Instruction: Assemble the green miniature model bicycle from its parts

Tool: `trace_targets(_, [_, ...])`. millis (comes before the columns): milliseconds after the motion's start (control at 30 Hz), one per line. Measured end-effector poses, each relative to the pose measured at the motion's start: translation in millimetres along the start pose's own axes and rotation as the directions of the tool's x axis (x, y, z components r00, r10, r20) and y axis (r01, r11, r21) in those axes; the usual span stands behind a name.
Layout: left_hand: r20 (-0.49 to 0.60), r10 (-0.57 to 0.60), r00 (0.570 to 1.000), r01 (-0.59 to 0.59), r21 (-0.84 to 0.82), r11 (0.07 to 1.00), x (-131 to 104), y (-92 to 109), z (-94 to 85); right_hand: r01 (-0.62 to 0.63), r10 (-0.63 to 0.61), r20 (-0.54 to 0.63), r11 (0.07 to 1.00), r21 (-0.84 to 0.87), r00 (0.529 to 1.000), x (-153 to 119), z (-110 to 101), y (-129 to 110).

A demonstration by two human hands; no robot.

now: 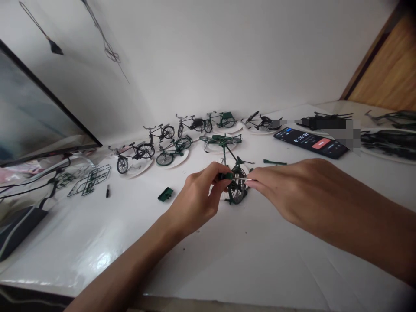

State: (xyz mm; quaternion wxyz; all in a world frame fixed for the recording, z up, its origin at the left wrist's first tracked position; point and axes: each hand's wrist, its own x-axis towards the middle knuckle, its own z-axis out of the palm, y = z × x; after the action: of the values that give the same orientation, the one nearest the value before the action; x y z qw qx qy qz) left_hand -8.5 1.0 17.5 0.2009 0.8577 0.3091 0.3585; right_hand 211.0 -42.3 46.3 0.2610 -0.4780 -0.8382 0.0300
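My left hand is closed in a pinch on a small dark green part, mostly covered by the fingertips. From the right, my right hand grips a thin silver metal rod, whose end meets or nearly meets that part; its handle is hidden in the fingers. Just behind and below the fingertips is a green model bicycle with a spoked wheel, over a white paper plate. A small green tray-like piece lies left of my left hand. Beyond my right hand is a thin green strip.
Several finished-looking model bicycles stand or lie on plates along the wall. Green parts frames and a small black-handled tool are at left, near a monitor. A phone showing a timer lies at right.
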Motion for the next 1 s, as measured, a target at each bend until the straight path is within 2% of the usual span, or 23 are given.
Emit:
trace_targets(100, [-0.065, 0.145, 0.987, -0.133, 0.161, 0.978, -2, -2, -3.8, -0.076, 0.076, -0.002, 0.997, -0.023, 0.997, 3, 2, -7])
trace_targets(167, [-0.079, 0.244, 0.967, -0.213, 0.283, 0.935, -2, -4, -7.5, -0.216, 0.212, 0.043, 0.969, 0.124, 0.976, 6, 6, -11])
trace_targets(233, [-0.056, 0.298, 0.953, -0.258, 0.365, 0.894, -1, -6, -11.4, -0.310, 0.290, 0.114, 0.916, 0.256, 0.950, 8, 11, -14])
trace_targets(300, [-0.050, 0.298, 0.953, -0.255, 0.396, 0.882, 1, -7, -14.8, -0.301, 0.278, 0.119, 0.914, 0.272, 0.953, 9, 18, -13])
trace_targets(400, [-0.078, 0.245, 0.966, -0.196, 0.395, 0.898, 3, -5, -17.8, -0.169, 0.167, 0.035, 0.980, 0.106, 0.985, 7, 25, -8])
trace_targets(467, [-0.060, 0.233, 0.971, -0.191, 0.397, 0.898, 3, -3, -18.8, -0.088, 0.087, 0.027, 0.996, 0.021, 0.996, 6, 26, -4])
trace_targets(533, [-0.009, 0.267, 0.964, -0.237, 0.427, 0.872, 4, -1, -19.9, -0.112, 0.108, 0.051, 0.988, 0.107, 0.993, 6, 25, -3])
trace_targets(567, [0.016, 0.302, 0.953, -0.276, 0.453, 0.848, 4, 0, -20.8, -0.174, 0.155, 0.096, 0.954, 0.242, 0.983, 7, 23, -4])
trace_targets(600, [0.042, 0.342, 0.939, -0.318, 0.485, 0.814, 4, 0, -22.1, -0.268, 0.211, 0.178, 0.867, 0.421, 0.961, 8, 22, -5])
trace_targets(633, [0.062, 0.384, 0.921, -0.358, 0.521, 0.775, 4, 0, -23.7, -0.375, 0.244, 0.291, 0.707, 0.599, 0.925, 9, 21, -8])
trace_targets(667, [0.080, 0.421, 0.904, -0.391, 0.554, 0.735, 5, 0, -25.6, -0.478, 0.238, 0.416, 0.492, 0.728, 0.878, 11, 20, -10])
trace_targets(700, [0.094, 0.449, 0.888, -0.415, 0.582, 0.699, 6, -1, -27.6, -0.556, 0.196, 0.521, 0.274, 0.784, 0.831, 12, 20, -12])
trace_targets(733, [0.102, 0.471, 0.876, -0.431, 0.603, 0.671, 7, -2, -29.4, -0.607, 0.148, 0.592, 0.098, 0.788, 0.792, 13, 21, -15])
trace_targets(767, [0.110, 0.486, 0.867, -0.443, 0.616, 0.652, 7, -3, -31.0, -0.634, 0.108, 0.632, -0.015, 0.773, 0.767, 13, 22, -16])
trace_targets(800, [0.114, 0.494, 0.862, -0.450, 0.620, 0.643, 8, -4, -32.0, -0.643, 0.091, 0.646, -0.059, 0.763, 0.758, 13, 23, -17])
trace_targets(833, [0.115, 0.497, 0.860, -0.454, 0.618, 0.642, 8, -5, -32.3, -0.638, 0.094, 0.638, -0.037, 0.769, 0.764, 13, 26, -18])
trace_targets(867, [0.117, 0.495, 0.861, -0.455, 0.610, 0.648, 8, -6, -32.0, -0.614, 0.130, 0.604, 0.060, 0.787, 0.787, 12, 28, -17])
trace_targets(900, [0.116, 0.484, 0.867, -0.450, 0.598, 0.663, 8, -7, -31.0, -0.563, 0.187, 0.531, 0.230, 0.794, 0.826, 11, 30, -16])
trace_targets(933, [0.115, 0.462, 0.879, -0.437, 0.580, 0.687, 8, -8, -29.4, -0.482, 0.238, 0.419, 0.451, 0.752, 0.876, 10, 33, -15])
trace_targets(967, [0.113, 0.434, 0.894, -0.419, 0.557, 0.717, 8, -8, -27.4, -0.383, 0.258, 0.284, 0.670, 0.636, 0.923, 9, 35, -13])
trace_targets(1000, [0.110, 0.404, 0.908, -0.397, 0.529, 0.750, 7, -9, -25.2, -0.288, 0.243, 0.157, 0.838, 0.464, 0.957, 8, 36, -11])
